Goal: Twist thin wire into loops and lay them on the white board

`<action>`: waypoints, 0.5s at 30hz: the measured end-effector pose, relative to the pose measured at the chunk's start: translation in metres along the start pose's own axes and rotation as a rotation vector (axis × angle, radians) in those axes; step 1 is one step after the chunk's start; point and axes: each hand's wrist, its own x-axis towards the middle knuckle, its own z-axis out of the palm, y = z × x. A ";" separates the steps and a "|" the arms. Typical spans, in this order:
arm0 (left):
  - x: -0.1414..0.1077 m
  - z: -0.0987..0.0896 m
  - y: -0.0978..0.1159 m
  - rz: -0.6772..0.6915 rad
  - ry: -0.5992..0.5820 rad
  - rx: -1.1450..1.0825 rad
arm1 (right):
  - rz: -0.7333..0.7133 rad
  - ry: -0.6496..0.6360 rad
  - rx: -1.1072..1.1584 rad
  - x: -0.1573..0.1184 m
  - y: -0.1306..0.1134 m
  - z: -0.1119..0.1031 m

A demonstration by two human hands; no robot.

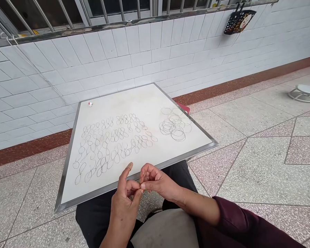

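My left hand [126, 196] and my right hand [157, 182] meet just past the near edge of the white table [134, 96], over my lap. Both hands pinch a thin wire loop [142, 179] between thumb and fingers, mostly hidden by the fingers. My left index finger points up. On the left and middle of the table lie rows of thin wires twisted into figure-eight shapes [115, 134]. A loose pile of round wire rings [172, 127] overlaps at the right side.
A small red and white object [90, 104] sits at the table's far left corner. The tiled wall [124, 65] stands behind the table. A white stool [306, 93] is far right, and a black basket [239, 22] hangs above.
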 end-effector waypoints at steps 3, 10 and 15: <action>0.001 0.002 -0.001 0.009 0.035 0.005 | -0.015 0.040 -0.029 0.001 0.000 0.000; 0.001 0.003 -0.001 -0.089 -0.032 -0.276 | 0.057 -0.165 -0.142 0.000 -0.015 -0.016; 0.002 0.001 -0.002 -0.162 -0.138 -0.441 | 0.075 -0.250 -0.099 0.000 -0.017 -0.023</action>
